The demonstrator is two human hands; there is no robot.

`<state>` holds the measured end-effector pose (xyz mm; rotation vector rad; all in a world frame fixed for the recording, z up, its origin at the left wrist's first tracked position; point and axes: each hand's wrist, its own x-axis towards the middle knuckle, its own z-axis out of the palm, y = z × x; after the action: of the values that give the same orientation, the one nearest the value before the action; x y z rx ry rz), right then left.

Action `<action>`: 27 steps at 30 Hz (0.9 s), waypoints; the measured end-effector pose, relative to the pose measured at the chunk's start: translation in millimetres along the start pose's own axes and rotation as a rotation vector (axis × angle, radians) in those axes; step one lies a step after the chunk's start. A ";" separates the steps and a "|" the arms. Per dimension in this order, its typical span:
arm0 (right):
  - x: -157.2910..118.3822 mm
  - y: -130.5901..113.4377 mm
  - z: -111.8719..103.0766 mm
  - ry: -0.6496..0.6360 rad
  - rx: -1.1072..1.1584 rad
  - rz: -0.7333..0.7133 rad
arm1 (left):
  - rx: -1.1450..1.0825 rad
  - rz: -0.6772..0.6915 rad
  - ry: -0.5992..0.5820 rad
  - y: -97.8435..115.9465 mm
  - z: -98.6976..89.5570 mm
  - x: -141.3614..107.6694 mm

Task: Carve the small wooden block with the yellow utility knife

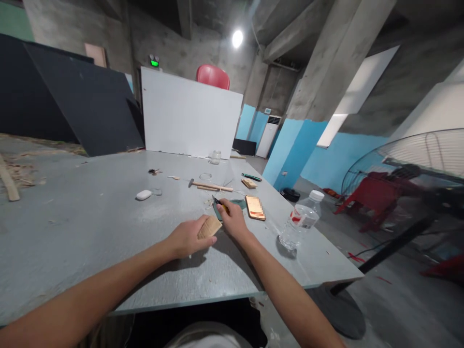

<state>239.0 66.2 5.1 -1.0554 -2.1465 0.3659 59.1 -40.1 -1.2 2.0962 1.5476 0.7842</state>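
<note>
Left hand (pixel 187 237): wooden block (pixel 209 227); right hand (pixel 235 220): knife (pixel 217 202) (probably).

Left hand (pixel 192 237): bare; forearm (pixel 119 275) bare, tapering to wrist.
Right hand (pixel 234 218): bare; forearm bare, same taper.
Dark clothing (pixel 155 328): black, below the table's (pixel 90 232) near edge.
Pale clothing (pixel 210 336): whitish, rounded, below same table edge; probably a shirt front.

Two blocky pale-wood pieces (pixel 208 228) (pixel 249 183), one clear plastic bottle (pixel 299 224), one wooden-handled hammer (pixel 212 186) and one lit rectangular phone (pixel 255 208) are showing.
</note>
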 end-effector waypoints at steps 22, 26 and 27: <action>-8.9 -13.9 -2.2 -0.346 0.080 -0.280 | -0.512 -0.118 0.147 -40.6 5.4 23.4; -7.6 -14.8 -1.9 -0.290 0.109 -0.239 | -0.401 -0.097 0.169 -36.0 0.5 18.8; -7.3 -14.9 -1.7 -0.270 0.118 -0.232 | -0.382 -0.096 0.166 -34.3 -0.8 17.5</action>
<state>234.6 51.1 10.7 -0.7137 -2.4228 0.5419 37.7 -13.2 -18.8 1.7053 1.4321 1.1408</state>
